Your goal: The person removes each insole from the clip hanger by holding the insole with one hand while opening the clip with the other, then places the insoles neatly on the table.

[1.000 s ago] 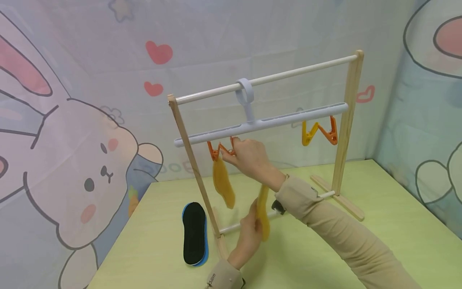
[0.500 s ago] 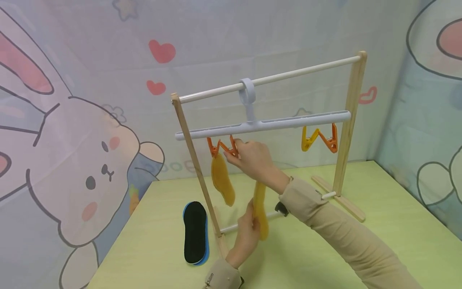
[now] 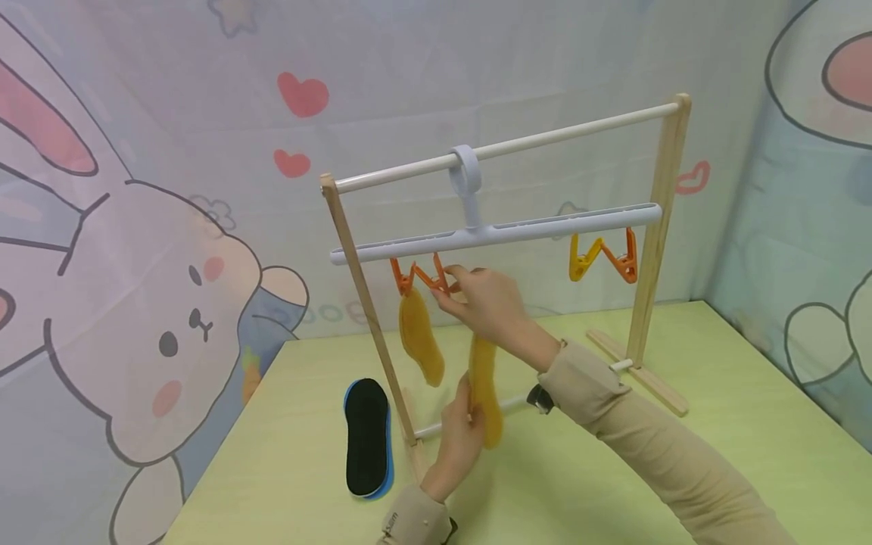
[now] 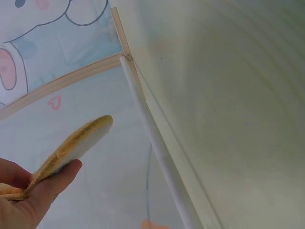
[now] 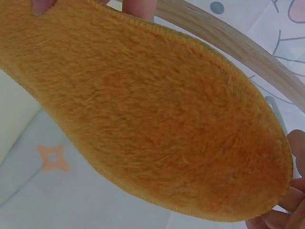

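My left hand [image 3: 459, 435] grips a fuzzy yellow insole [image 3: 484, 393] by its middle; in the left wrist view thumb and fingers lie on either side of it. The insole's upper end passes behind my right hand [image 3: 487, 303] in the head view. My right thumb and forefinger pinch an orange clip [image 3: 434, 278] below the light purple hanger bar [image 3: 409, 248]. A second yellow insole [image 3: 418, 337] hangs from the neighbouring orange clip [image 3: 403, 280]. Close up in the right wrist view, the held insole [image 5: 167, 109] covers most of the frame, its broad end near the right fingers.
The hanger hooks over the white rail [image 3: 579, 135] of a wooden stand [image 3: 661, 235]. A yellow clip [image 3: 582, 261] and an orange clip [image 3: 623, 261] hang at its right end. A black insole [image 3: 366, 435] with a blue one under it lies on the green table [image 3: 286, 469].
The held yellow insole has moved left, nearer the pinched clip. My right hand has shifted slightly right and down on the orange clip. The hanger bar has tilted a little, its right end lower.
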Motion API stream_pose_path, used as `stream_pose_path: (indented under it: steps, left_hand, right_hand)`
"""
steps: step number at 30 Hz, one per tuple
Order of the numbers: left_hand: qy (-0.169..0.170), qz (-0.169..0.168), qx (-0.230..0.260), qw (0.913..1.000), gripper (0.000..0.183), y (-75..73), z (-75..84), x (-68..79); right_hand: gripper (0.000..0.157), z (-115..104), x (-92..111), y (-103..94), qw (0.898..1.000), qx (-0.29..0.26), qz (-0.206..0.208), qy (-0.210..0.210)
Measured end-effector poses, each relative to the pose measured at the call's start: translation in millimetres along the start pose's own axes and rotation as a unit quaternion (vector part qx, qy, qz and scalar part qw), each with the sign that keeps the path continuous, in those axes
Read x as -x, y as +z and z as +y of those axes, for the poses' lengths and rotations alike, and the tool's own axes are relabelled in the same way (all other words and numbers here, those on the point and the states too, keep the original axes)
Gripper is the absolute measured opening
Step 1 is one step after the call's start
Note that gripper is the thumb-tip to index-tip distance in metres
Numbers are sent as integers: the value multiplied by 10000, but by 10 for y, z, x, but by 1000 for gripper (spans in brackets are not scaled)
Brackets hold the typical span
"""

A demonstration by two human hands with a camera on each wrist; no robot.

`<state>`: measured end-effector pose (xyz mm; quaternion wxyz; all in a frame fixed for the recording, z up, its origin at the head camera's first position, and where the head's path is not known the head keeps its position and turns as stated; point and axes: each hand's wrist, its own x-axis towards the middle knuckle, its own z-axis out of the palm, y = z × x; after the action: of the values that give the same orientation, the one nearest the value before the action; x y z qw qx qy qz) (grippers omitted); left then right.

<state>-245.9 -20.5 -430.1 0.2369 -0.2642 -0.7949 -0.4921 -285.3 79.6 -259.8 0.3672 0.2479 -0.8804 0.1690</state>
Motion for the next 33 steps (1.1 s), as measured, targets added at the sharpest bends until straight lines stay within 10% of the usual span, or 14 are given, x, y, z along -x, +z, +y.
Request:
stream_pose_path:
  steps: [33]
  left_hand:
    - [-124,131,569,9982,35,-215,452,-45]
  right_hand:
    - [29,231,556,-248,9765,-930,1903,-395]
